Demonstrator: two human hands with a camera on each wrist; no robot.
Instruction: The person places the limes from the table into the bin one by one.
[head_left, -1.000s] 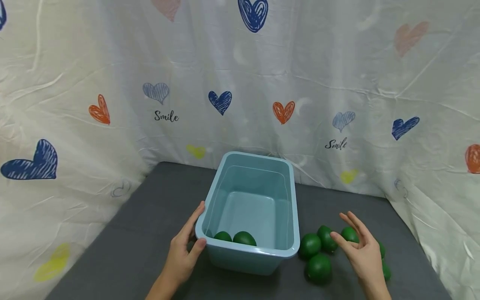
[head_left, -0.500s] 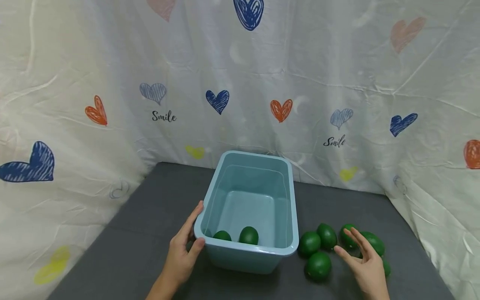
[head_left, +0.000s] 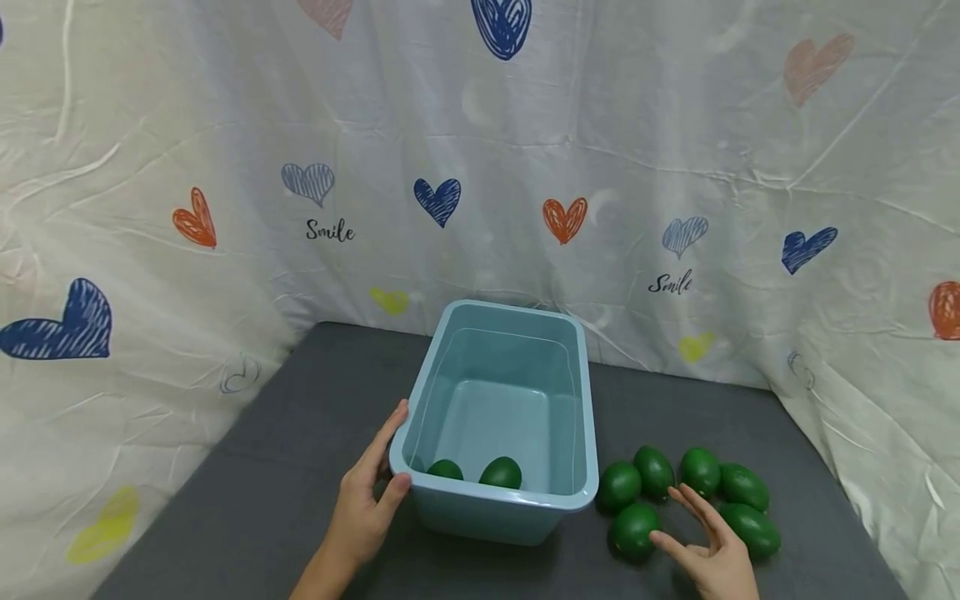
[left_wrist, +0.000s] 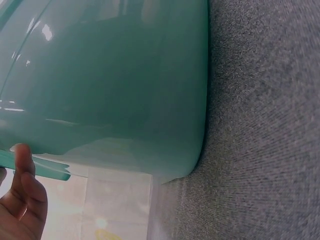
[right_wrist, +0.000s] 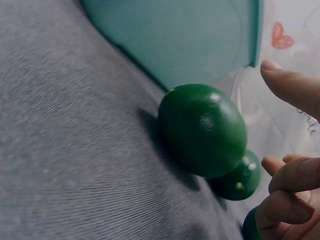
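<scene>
A light blue plastic bin [head_left: 510, 521] stands mid-table, two smooth dark green oval fruits like avocados [head_left: 501, 472] lying in its near end. My left hand [head_left: 360, 508] grips the bin's near left corner, thumb at the front rim and fingers along the left side; the left wrist view shows fingertips at the rim [left_wrist: 52, 167]. To the right of the bin, my right hand [head_left: 712, 550] hovers with fingers and thumb spread, holding nothing. Its thumb is close beside the nearest avocado [head_left: 632, 531], which looms large as a green avocado [right_wrist: 202, 131] in the right wrist view.
Several more avocados [head_left: 742, 487] lie loosely grouped on the dark grey tabletop [head_left: 255, 500], to the right of the bin. A white curtain [head_left: 495, 125] printed with hearts hangs behind the table and down both sides.
My right hand has moved left and nearer the body, toward the closest avocado, uncovering fruits on the right. One avocado in the bin has rolled slightly. The left hand stays on the bin.
</scene>
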